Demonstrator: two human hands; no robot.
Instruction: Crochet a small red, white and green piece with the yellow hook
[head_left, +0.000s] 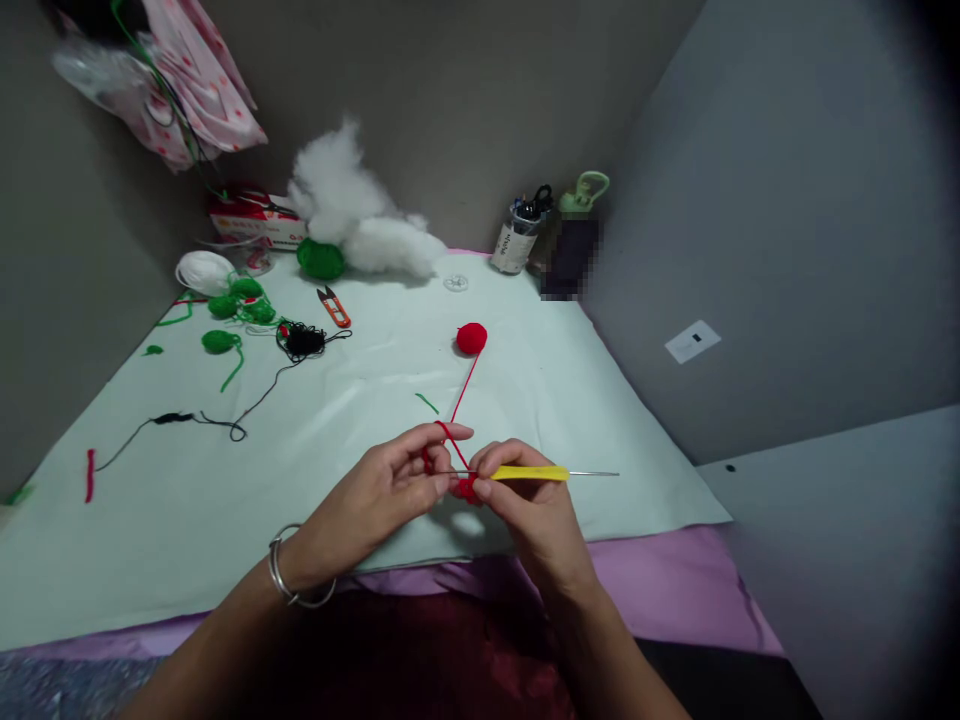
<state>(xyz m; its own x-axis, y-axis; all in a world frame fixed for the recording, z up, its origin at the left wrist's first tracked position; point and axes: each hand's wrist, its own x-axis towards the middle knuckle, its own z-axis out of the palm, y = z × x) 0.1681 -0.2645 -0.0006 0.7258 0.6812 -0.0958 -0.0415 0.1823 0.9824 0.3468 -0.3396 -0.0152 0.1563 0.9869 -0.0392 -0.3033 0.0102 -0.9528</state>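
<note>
My left hand (382,490) pinches a small red crochet piece (466,489), with red yarn looped over its forefinger. My right hand (525,505) grips a crochet hook with a yellow handle (529,473); its metal tip points left into the red piece and its other end sticks out to the right. The red yarn strand (463,385) runs from my fingers back across the pale green sheet (637,470) to a small red yarn ball (471,338).
Farther back lie orange thread snips (334,306), black thread tangle (303,341), several green crochet pieces (232,310), a white yarn ball (205,271), white stuffing (360,220), a green yarn ball (321,259), a jar (517,238) and a bottle (579,215). Grey walls close in right.
</note>
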